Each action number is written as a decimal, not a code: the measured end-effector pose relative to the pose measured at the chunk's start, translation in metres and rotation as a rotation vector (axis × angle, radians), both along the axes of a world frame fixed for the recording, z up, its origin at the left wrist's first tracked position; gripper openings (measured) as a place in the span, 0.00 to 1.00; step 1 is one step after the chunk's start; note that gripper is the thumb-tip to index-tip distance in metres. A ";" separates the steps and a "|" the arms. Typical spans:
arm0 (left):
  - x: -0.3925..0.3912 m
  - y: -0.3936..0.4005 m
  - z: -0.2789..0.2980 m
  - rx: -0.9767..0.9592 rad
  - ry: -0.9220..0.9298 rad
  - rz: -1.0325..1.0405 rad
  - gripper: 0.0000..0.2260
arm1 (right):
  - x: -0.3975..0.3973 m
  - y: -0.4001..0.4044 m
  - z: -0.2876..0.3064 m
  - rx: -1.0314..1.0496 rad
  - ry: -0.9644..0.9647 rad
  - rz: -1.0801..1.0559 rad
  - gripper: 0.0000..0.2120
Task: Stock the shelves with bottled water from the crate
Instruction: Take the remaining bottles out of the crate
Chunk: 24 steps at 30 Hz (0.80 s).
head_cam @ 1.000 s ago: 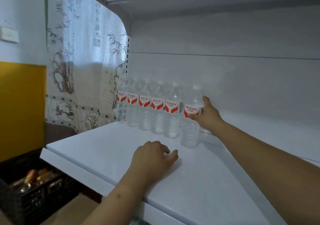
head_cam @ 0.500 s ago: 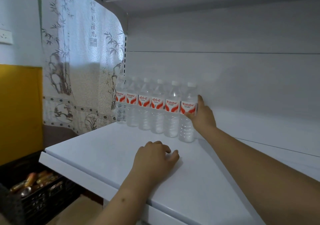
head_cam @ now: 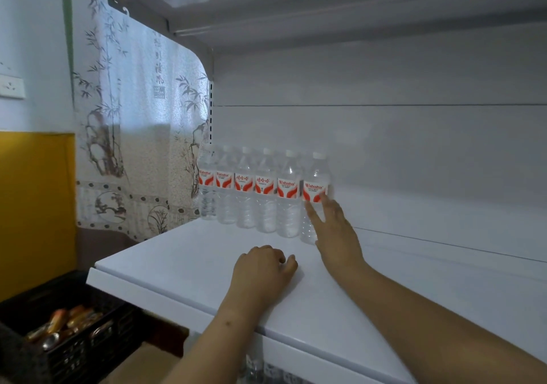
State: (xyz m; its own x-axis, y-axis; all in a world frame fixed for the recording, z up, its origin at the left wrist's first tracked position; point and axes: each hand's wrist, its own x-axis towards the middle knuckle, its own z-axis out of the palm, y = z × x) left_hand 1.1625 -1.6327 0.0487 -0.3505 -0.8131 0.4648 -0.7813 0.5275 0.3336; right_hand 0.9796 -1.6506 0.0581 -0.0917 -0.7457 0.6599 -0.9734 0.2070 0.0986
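Your right hand (head_cam: pixel 336 230) hides the lower part of the end bottle (head_cam: pixel 315 182). The crate (head_cam: pixel 44 342) is cut off at the left and bottom edges, and you cannot make out its blurred contents

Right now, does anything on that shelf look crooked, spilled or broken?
Nothing stands out. Six bottles stand upright in a neat row at the back of the shelf, labels facing out. The right hand is open by the end bottle; the left hand rests on the shelf.
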 end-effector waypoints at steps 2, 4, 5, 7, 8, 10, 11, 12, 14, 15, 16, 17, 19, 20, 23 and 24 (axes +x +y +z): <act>-0.001 -0.002 0.000 -0.010 0.000 0.002 0.22 | -0.004 -0.006 0.005 -0.020 0.112 -0.022 0.58; -0.002 -0.003 0.000 -0.021 0.010 0.004 0.21 | -0.008 -0.010 0.014 -0.022 0.165 -0.058 0.62; -0.002 -0.003 0.000 -0.024 0.017 0.004 0.21 | -0.009 -0.013 0.019 -0.017 0.178 -0.071 0.63; -0.003 -0.005 0.000 -0.026 0.024 0.003 0.20 | -0.011 -0.020 0.025 0.021 0.199 -0.099 0.63; -0.004 -0.006 0.000 -0.030 0.021 0.004 0.21 | -0.014 -0.023 0.025 0.030 0.203 -0.108 0.63; -0.005 -0.009 -0.002 -0.045 0.017 0.004 0.22 | -0.017 -0.029 0.021 0.023 0.186 -0.115 0.63; -0.005 -0.010 -0.002 -0.051 0.021 0.002 0.23 | -0.018 -0.031 0.018 0.016 0.174 -0.114 0.63; -0.006 -0.011 -0.003 -0.055 0.025 0.000 0.23 | -0.017 -0.032 0.017 0.004 0.165 -0.106 0.63; -0.006 -0.012 -0.004 -0.054 0.032 0.000 0.23 | -0.016 -0.034 0.015 -0.005 0.158 -0.094 0.62; -0.006 -0.013 -0.004 -0.050 0.035 0.002 0.22 | -0.014 -0.033 0.014 0.007 0.157 -0.097 0.62; -0.006 -0.013 -0.005 -0.045 0.037 0.004 0.22 | -0.012 -0.032 0.014 0.015 0.148 -0.096 0.61; -0.006 -0.014 -0.006 -0.044 0.037 0.009 0.22 | -0.010 -0.029 0.014 0.014 0.137 -0.090 0.59; -0.007 -0.015 -0.007 -0.043 0.040 0.017 0.22 | -0.002 -0.020 0.018 0.006 0.091 -0.070 0.52; -0.007 -0.014 -0.007 -0.026 0.041 0.018 0.21 | 0.002 -0.014 0.022 0.002 0.049 -0.052 0.48; -0.006 -0.015 -0.005 0.074 0.045 0.000 0.19 | 0.020 0.008 0.045 -0.020 -0.110 0.022 0.39; -0.003 -0.015 -0.002 0.124 0.040 -0.014 0.20 | 0.027 0.014 0.053 -0.019 -0.162 0.050 0.38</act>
State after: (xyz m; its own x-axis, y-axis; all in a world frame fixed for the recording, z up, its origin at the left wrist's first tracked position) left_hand 1.1598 -1.6479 0.0463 -0.3456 -0.8604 0.3745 -0.7590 0.4910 0.4276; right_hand 1.0066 -1.6366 0.1109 -0.1609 -0.7393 0.6539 -0.9853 0.1584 -0.0635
